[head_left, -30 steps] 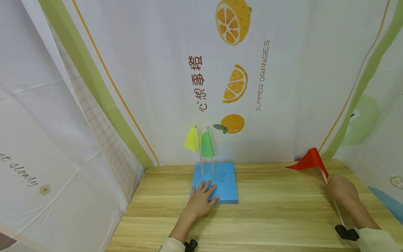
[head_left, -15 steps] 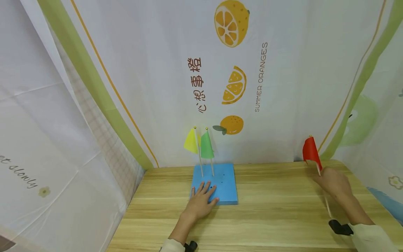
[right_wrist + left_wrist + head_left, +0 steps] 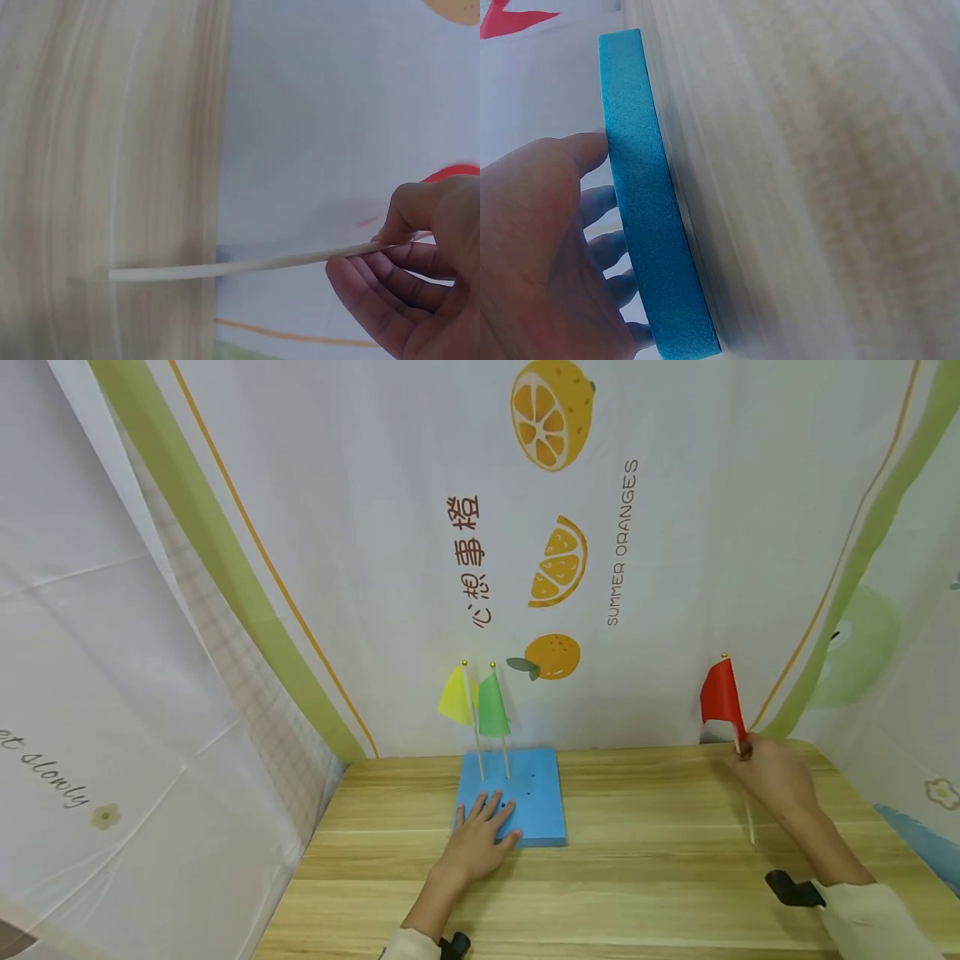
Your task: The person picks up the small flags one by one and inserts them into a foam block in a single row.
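Note:
A blue foam block with small holes lies on the wooden table. My left hand rests on its near left part, fingers spread; in the left wrist view the fingertips touch the face of the block. A yellow flag and a green flag stand upright in the block's far left part. Over at the right, my right hand pinches the thin stick of a red flag, just under the cloth. In the right wrist view the stick is held between thumb and fingertips, its lower end free.
The wooden table reaches back to a white curtain printed with oranges. More curtain hangs at both sides. Black camera mounts sit at both wrists, near the light sleeves.
My right hand has moved left and away from me with the red flag, which has swung from slanted to nearly upright. My left hand stays on the foam block.

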Tool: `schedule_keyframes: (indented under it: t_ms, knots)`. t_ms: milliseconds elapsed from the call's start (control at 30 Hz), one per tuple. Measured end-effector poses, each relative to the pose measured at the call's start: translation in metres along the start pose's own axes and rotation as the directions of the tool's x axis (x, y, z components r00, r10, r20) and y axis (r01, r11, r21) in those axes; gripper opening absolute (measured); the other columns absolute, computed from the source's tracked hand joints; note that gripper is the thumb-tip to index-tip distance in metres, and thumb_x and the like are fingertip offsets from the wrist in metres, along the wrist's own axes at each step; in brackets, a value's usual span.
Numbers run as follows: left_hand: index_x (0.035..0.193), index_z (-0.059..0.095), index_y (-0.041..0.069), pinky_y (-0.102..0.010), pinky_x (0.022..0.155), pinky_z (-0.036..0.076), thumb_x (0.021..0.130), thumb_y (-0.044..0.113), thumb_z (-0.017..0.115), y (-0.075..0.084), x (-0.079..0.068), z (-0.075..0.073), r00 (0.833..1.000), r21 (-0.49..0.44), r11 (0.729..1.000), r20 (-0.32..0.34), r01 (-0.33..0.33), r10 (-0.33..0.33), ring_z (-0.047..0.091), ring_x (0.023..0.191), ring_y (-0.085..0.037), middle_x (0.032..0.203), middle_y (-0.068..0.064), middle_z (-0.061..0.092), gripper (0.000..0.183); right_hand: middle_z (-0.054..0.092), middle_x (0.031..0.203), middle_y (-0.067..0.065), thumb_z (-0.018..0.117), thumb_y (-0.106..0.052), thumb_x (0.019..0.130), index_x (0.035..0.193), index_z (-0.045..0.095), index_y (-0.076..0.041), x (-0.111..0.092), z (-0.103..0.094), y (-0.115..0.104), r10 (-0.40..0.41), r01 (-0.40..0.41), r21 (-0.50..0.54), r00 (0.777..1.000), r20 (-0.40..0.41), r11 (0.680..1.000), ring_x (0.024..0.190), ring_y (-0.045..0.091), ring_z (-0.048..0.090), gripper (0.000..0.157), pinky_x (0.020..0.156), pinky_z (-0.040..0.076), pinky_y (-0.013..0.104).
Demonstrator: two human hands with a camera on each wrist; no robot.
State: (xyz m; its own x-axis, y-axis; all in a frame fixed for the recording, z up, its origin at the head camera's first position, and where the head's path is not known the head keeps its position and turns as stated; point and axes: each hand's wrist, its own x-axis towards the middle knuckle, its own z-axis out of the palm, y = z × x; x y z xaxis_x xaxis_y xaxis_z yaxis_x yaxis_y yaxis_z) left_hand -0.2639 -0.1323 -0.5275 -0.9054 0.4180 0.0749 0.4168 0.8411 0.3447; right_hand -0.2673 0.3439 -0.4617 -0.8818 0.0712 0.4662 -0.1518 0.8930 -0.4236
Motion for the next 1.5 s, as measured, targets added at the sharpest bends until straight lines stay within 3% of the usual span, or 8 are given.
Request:
schedule_keyframes:
  t_ms: [100, 233, 567, 933, 1267, 1500]
  knots:
    - [0.163, 0.048, 0.017, -0.073, 0.129, 0.018, 0.110, 0.048, 0.056, 0.000, 0.000, 0.001, 1.000, 0.004, 1.000, -0.006, -0.003, 0.003, 0.026, 0.163, -0.042, 0.174, -0.013, 0.034, 0.062, 0.066, 0.067, 0.009, 0.063, -0.006, 0.089, 0.087, 0.068, 0.007, 0.005, 0.000, -0.009, -0.020, 0.020, -0.006, 1.000, -0.017, 1.000, 0.053, 0.015, 0.048, 0.014, 0.046, 0.037, 0.031]
    - [0.163, 0.048, 0.017, -0.073, 0.129, 0.019, 0.109, 0.048, 0.057, 0.000, 0.000, 0.000, 1.000, 0.006, 1.000, -0.013, -0.008, 0.008, 0.027, 0.163, -0.042, 0.174, -0.013, 0.035, 0.062, 0.064, 0.065, 0.006, 0.065, -0.006, 0.088, 0.084, 0.068, 0.004, 0.010, 0.001, -0.022, -0.045, 0.044, -0.025, 0.999, -0.029, 0.999, 0.054, 0.015, 0.048, 0.011, 0.048, 0.036, 0.030]
    - [0.163, 0.047, 0.017, -0.073, 0.129, 0.018, 0.110, 0.049, 0.055, 0.000, 0.000, 0.001, 1.000, 0.007, 1.000, 0.001, -0.002, 0.002, 0.025, 0.163, -0.042, 0.174, -0.013, 0.034, 0.062, 0.070, 0.073, 0.011, 0.067, -0.006, 0.092, 0.088, 0.073, 0.005, 0.026, 0.003, -0.054, -0.088, 0.089, 0.040, 0.996, -0.028, 0.995, 0.061, 0.019, 0.058, 0.013, 0.056, 0.044, 0.030]
    - [0.162, 0.048, 0.017, -0.073, 0.129, 0.018, 0.109, 0.049, 0.056, -0.001, -0.001, 0.001, 1.000, -0.006, 1.000, -0.003, 0.002, -0.002, 0.025, 0.163, -0.041, 0.174, -0.013, 0.034, 0.063, 0.075, 0.086, 0.019, 0.067, -0.008, 0.097, 0.097, 0.073, 0.008, 0.041, 0.007, -0.088, -0.091, 0.091, 0.126, 0.996, -0.004, 0.988, 0.074, 0.030, 0.071, 0.017, 0.066, 0.059, 0.043]
    - [0.162, 0.049, 0.016, -0.073, 0.129, 0.018, 0.109, 0.050, 0.057, -0.002, 0.000, 0.001, 1.000, -0.004, 1.000, -0.010, -0.005, 0.005, 0.026, 0.163, -0.042, 0.174, -0.014, 0.035, 0.063, 0.077, 0.090, 0.020, 0.066, -0.008, 0.098, 0.100, 0.074, 0.007, 0.052, 0.015, -0.110, -0.105, 0.104, 0.185, 0.994, -0.002, 0.977, 0.080, 0.032, 0.073, 0.017, 0.073, 0.063, 0.051]
    - [0.162, 0.049, 0.016, -0.073, 0.129, 0.018, 0.109, 0.049, 0.056, -0.001, 0.000, 0.001, 1.000, -0.002, 1.000, -0.004, -0.005, 0.005, 0.026, 0.163, -0.042, 0.174, -0.013, 0.034, 0.063, 0.077, 0.089, 0.019, 0.069, -0.008, 0.098, 0.100, 0.075, 0.007, 0.058, 0.021, -0.124, -0.096, 0.093, 0.235, 0.995, 0.001, 0.967, 0.079, 0.030, 0.073, 0.016, 0.067, 0.062, 0.036]
